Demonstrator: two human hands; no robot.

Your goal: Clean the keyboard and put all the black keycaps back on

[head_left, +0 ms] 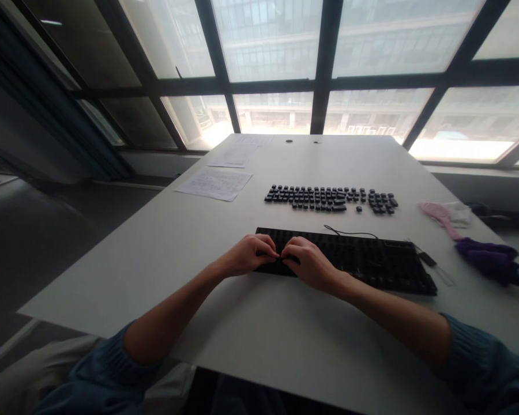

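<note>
Tall dark-framed windows (pixel 266 40) stand beyond the keyboard, with a dark curtain (pixel 38 92) hanging far off to its left. The white surface (pixel 147 271) spreads out on every side of the keyboard (pixel 389 265), which is black and lies slightly askew. Just behind the keyboard are rows of loose dark keycaps (pixel 315 197), and past its left end lie printed sheets (pixel 216 183). The left hand (pixel 251 255) and right hand (pixel 309 262) meet over the keyboard's left part, fingertips nearly touching; each grip is bunched finger to thumb, but I cannot tell whether either is closed on a key or merely resting there. Well to the keyboard's right sits a purple cloth bundle (pixel 486 260), joined by a pink object (pixel 436 212) behind it. A cable (pixel 350 233) curls along the keyboard's back edge, and a small wire-ended tool (pixel 427 259) lies by its right end.
</note>
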